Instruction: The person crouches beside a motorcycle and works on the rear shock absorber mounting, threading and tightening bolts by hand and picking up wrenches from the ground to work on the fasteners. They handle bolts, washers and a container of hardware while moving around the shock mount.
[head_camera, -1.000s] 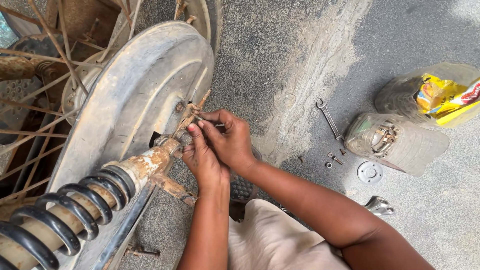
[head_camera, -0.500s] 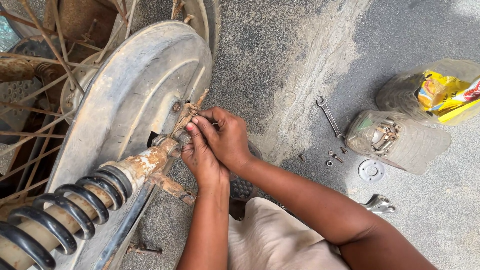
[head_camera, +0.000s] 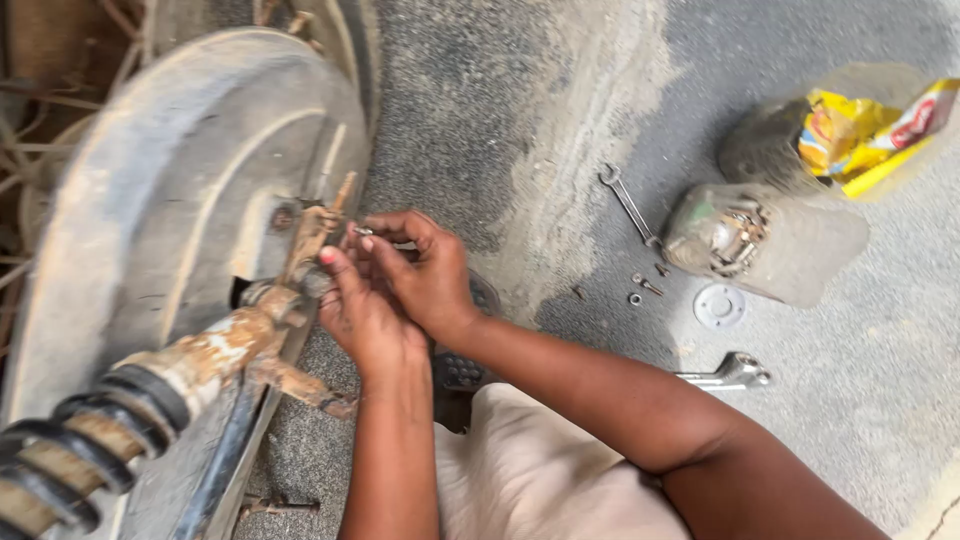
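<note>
Both your hands meet at the rusty bracket (head_camera: 305, 240) on the grey mudguard (head_camera: 170, 200), pressed against each other. Your left hand (head_camera: 365, 315) sits nearer the mudguard, its fingers curled, with one painted nail showing beside the bracket. Your right hand (head_camera: 425, 275) lies over it from the right, thumb and forefinger pinched together on a small metal fastener (head_camera: 362, 231), which is held just beside the bracket's upper end; whether it is a bolt or a nut is too small to tell. What the left fingers close on is hidden, so you cannot tell if they grip anything.

Below the bracket, a rusted shock absorber mount (head_camera: 215, 350) runs down to a black coil spring (head_camera: 80, 445) at the lower left. On the asphalt (head_camera: 500, 100) to your right, well apart from your hands, lie a slim open-ended spanner (head_camera: 628, 205), a few small nuts and bolts (head_camera: 643, 288), a round metal washer plate (head_camera: 719, 306), and a chrome wrench (head_camera: 730, 373) near your right forearm. Further right sits a clear plastic container (head_camera: 765, 240) holding metal parts, and beyond it a yellow wrapper (head_camera: 865, 130) inside another clear container
</note>
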